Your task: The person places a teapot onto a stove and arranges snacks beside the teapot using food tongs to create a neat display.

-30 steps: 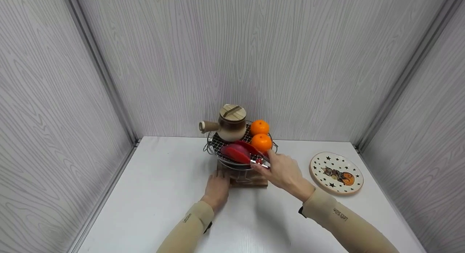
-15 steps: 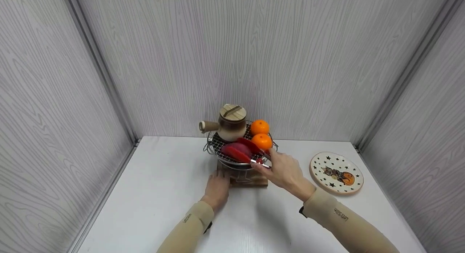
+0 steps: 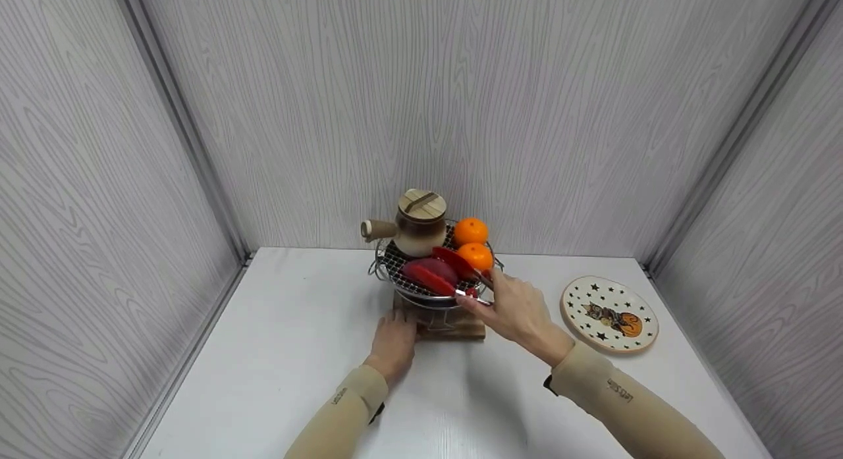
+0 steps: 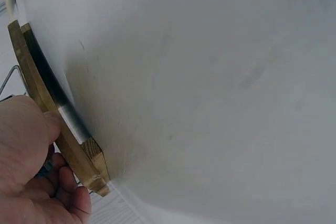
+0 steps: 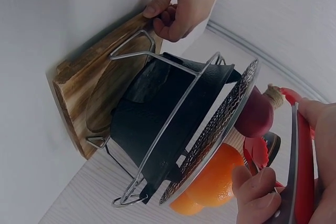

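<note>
My right hand [image 3: 517, 314] holds a pair of red-tipped tongs [image 5: 303, 166] over a round wire grill [image 5: 223, 116]. One red tongs arm lies over a dark-red oval piece of produce [image 3: 431, 270]; the other reaches between it and the nearer of two oranges [image 3: 475, 256]. Whether the tips touch the produce I cannot tell. Below the grill sits a black stove bowl [image 5: 157, 103] in a wire frame, on a wooden board [image 5: 79, 103]. My left hand [image 3: 392, 344] grips the board's left edge, thumb against the wood [image 4: 79, 158] and fingers curled.
A brown and cream teapot [image 3: 421, 238] with a wooden lid stands on the grill, its handle [image 3: 379, 230] sticking out to the left. On the right of the white table lies a star-patterned plate [image 3: 609, 288]. Pale wood-grain walls [image 3: 421, 103] enclose the back and sides.
The tongs' arms have spread a little wider, the far one shifting slightly right towards the nearer orange. My left hand, the teapot and the plate stay where they were.
</note>
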### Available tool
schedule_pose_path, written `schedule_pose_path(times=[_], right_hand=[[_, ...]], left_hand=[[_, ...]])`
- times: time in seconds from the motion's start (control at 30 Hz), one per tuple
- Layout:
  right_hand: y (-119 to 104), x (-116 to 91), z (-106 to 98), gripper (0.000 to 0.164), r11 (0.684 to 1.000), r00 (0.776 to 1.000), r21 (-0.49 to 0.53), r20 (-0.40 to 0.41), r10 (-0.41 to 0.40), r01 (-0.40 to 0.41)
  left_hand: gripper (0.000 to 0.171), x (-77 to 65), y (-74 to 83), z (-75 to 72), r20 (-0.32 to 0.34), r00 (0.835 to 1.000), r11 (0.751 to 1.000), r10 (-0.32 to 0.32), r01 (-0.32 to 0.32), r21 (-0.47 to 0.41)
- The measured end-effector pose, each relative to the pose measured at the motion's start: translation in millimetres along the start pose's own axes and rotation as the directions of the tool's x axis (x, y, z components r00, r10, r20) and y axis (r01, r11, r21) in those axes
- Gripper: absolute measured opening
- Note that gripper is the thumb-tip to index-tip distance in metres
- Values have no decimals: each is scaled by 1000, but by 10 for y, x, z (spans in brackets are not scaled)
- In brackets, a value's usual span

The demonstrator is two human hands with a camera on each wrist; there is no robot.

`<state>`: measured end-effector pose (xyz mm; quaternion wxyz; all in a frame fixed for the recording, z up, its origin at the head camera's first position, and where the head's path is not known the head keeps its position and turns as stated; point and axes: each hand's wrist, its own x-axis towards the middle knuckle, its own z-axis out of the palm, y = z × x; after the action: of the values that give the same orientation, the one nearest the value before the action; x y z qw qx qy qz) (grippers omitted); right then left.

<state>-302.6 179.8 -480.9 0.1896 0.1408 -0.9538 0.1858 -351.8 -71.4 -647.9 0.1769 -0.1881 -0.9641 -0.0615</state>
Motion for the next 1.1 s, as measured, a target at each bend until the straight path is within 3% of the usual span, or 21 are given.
schedule_pose_path(times=[0.43, 0.7, 0.93, 1.1], right_hand=[[0, 8, -68, 78, 999, 998, 25, 48, 47, -48], [70, 31, -220, 73, 999, 1000, 21, -9, 28, -28], [211, 79, -384, 70, 997, 994, 45, -87, 72, -68], [333, 63, -438, 72, 994, 989, 46, -103, 105, -101]], left_hand=[[31, -6, 1, -1, -4, 1000, 1000, 0, 0, 9], [31, 5, 23, -39, 45, 998, 999, -37, 38, -7], [33, 6, 7, -21, 7, 1000, 1000, -11, 11, 7], [28, 8, -10, 23, 16, 1000, 1000, -8, 8, -17]])
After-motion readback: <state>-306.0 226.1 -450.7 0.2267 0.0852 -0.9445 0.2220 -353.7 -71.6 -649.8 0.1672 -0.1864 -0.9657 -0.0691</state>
